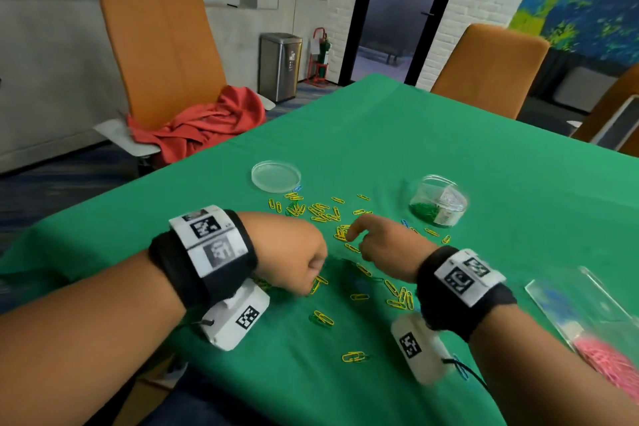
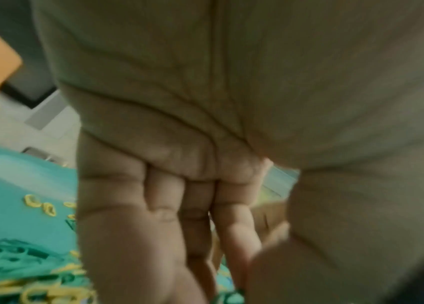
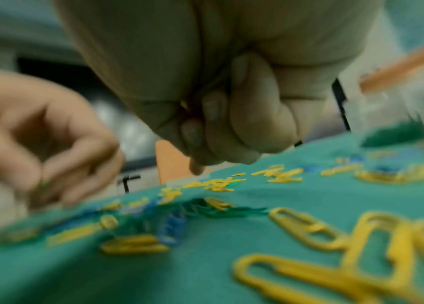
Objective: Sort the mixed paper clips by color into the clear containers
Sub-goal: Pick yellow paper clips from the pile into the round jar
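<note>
Nearest, scattered over the green-clothed surface (image 1: 466, 135): small plastic-coated wire paper clips (image 1: 359, 297), mostly yellow, some green and blue. Light, springy, prone to tangling; best pinched by fingertip at one loop.

Left hand (image 1: 294, 252) curled, grip apparently pinching a green clip; right hand (image 1: 383, 242) curled, forefinger out, contents hidden.

Right edge: pink clips in a clear box (image 1: 601, 353).

Farther: clear round jar of green clips (image 1: 439, 201), empty clear shallow dish (image 1: 275, 176). Loose clips crowd both reaches.

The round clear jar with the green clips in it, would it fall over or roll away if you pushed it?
The round clear jar stands upright, so it would probably slide on the green tablecloth rather than roll. It holds only a shallow layer of green paper clips, so it is likely light.
</note>
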Tool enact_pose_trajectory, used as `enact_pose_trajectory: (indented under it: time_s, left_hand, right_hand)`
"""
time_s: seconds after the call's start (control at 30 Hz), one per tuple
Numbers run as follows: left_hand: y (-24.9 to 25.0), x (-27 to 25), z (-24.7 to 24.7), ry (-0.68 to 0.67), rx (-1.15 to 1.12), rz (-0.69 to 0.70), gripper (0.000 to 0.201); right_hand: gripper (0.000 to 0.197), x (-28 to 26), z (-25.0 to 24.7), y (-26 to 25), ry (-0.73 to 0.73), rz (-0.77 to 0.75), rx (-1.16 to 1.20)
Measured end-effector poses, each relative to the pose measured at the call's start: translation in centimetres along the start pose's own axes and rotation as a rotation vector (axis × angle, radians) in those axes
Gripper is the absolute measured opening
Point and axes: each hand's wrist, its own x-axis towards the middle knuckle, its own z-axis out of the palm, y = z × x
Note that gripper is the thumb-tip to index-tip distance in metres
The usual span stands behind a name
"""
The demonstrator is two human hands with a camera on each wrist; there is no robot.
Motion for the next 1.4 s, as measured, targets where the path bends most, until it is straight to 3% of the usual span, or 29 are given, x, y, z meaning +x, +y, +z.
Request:
enact_pose_trajectory:
  time_s: [0.07,0.13,0.23,0.33,0.43,0.57,0.6,0.67,0.77,0.9,1.07,1.2,1.4]
  left_hand:
    - [-1.3,0.1,-0.9,0.075,-0.146,-0.024,0.006]
    - [-2.5,-0.1,-1.9,0.111,-0.294,-0.056,0.015]
    - [-3.6,-0.3,-2.3,0.063,-0.33,-0.104,0.022]
    - [-3.3,-0.2,-1.6,-0.048,-0.211,-0.145,0.018]
    - [-2.1,0.3,-0.6,-0.089,-0.02,-0.133,0.019]
    - [-0.8,0.5,0.4,-0.151,0.137,-0.136,0.041]
    - [-0.3,0.4,0.3,-0.153,0.162,-0.147,0.046]
    - [0.5,0.2,0.2,-0.137,0.217,-0.147,0.048]
    - [0.9,-0.1,0.4,-0.116,0.259,-0.113,0.038]
    - [0.0,-0.3,0.6,-0.123,0.219,-0.089,0.02]
    - [0.1,0.2,0.4,-0.053,0.203,-0.014,0.023]
    - [0.9,0.6,0.2,-0.004,0.125,0.018,0.023]
    - [0.3,0.2,0.0,0.051,-0.001,0.044,0.018]
  right_hand:
    - [0.022,0.0,0.2,-0.8,-0.011,-0.049,-0.362]
    - [0.022,0.0,0.4,-1.3,-0.011,-0.058,-0.538]
    - [0.022,0.3,0.9,-1.2,-0.029,-0.079,-0.609]
    - [0.016,0.6,0.7,-0.5,-0.003,-0.098,-0.509]
    - [0.012,0.6,-0.5,0.8,0.063,-0.116,-0.231]
    - [0.021,-0.6,-1.8,2.7,0.013,-0.007,0.857]
    - [0.023,-0.8,-2.1,3.2,-0.007,0.004,1.027]
    - [0.024,-1.2,-2.5,4.0,-0.038,0.005,1.196]
    - [0.022,-1.1,-3.2,5.0,-0.031,0.018,1.255]
    - [0.016,-0.1,-5.7,6.4,0.174,0.06,0.974]
    - [0.012,3.6,-12.1,8.3,0.456,0.113,0.036]
    - [0.018,7.3,-12.1,8.7,0.307,0.137,-0.42]
    - [0.017,8.4,-11.9,9.1,0.252,0.064,-0.521]
